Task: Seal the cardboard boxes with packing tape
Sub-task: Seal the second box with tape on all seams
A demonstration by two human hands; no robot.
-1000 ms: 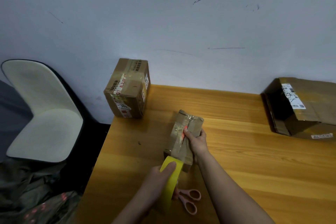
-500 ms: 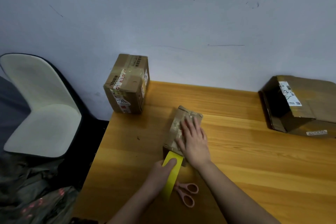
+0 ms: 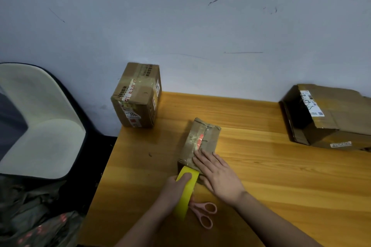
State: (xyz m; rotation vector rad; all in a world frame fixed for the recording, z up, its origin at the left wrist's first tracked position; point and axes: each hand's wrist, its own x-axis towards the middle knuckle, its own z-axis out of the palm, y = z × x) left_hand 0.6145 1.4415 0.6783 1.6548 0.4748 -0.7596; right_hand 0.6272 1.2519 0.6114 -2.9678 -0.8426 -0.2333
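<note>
The yellow tape roll (image 3: 185, 190) is gripped by the left hand (image 3: 172, 192) at the small box (image 3: 200, 142), near centre table at six o'clock, while the right hand (image 3: 217, 174) is laid flat on its near end, fingers straight. If the roll is pulled askew, the strip could be wrinkled or the light box dragged. Three boxes are counted, at ten (image 3: 137, 96), centre and three o'clock (image 3: 329, 114), plus one roll and one pair of pink scissors (image 3: 204, 213)

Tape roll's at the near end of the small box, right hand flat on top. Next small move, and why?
Probably reach for the pink scissors to cut the tape: the left hand holds the yellow tape roll at the near end of the small box, while the right hand presses flat on its top.
</note>
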